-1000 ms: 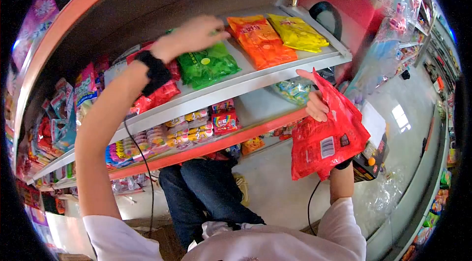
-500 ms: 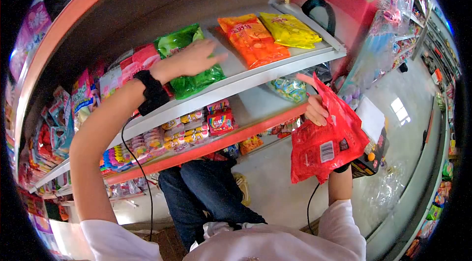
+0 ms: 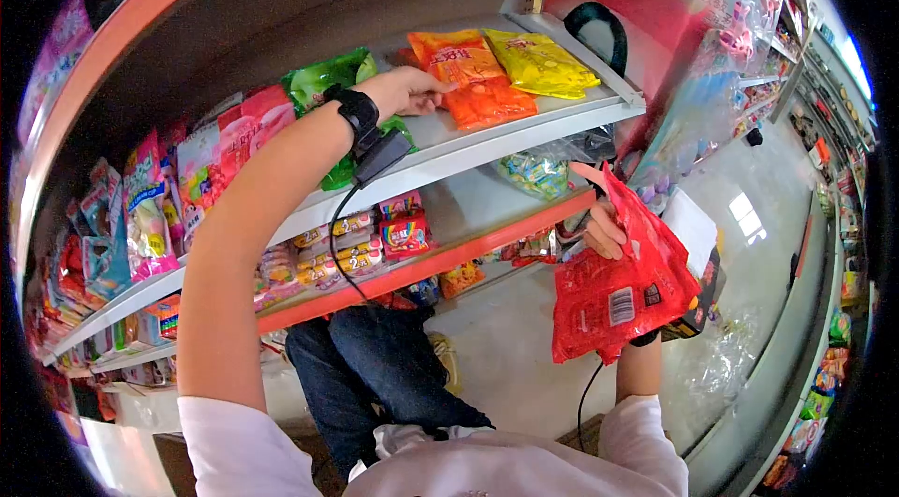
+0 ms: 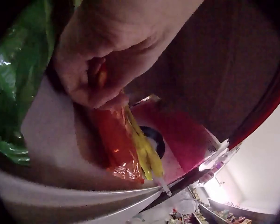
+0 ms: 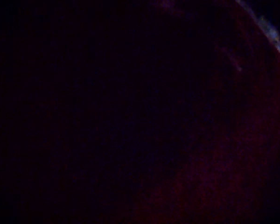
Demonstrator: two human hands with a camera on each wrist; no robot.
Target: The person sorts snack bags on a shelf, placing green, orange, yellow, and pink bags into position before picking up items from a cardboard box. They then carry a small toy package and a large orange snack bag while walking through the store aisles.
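Observation:
My left hand (image 3: 412, 91) is at the left edge of an orange candy bag (image 3: 487, 103) lying on the upper shelf. In the left wrist view its curled fingers and thumb pinch the edge of that bag. A yellow candy bag (image 3: 545, 63) lies against the orange one on its right. Left of the hand, partly behind the forearm, is a green candy bag (image 3: 323, 77). My right hand (image 3: 606, 233) grips red candy bags (image 3: 623, 296) by their upper edge, held up in front of the shelf. The right wrist view is nearly black, covered by dark red.
The upper shelf's white front edge (image 3: 506, 147) runs below the bags. Pink candy bags (image 3: 245, 141) stand farther left. The lower shelf carries rainbow-printed red packs (image 3: 405, 237) and a bag of wrapped sweets (image 3: 534, 174). A black cable (image 3: 335, 249) hangs from the left wrist.
The left hand has moved from over the green bag rightward to the orange bag and taken its edge. The green bag lies farther left in view. The right hand keeps holding the red bags.

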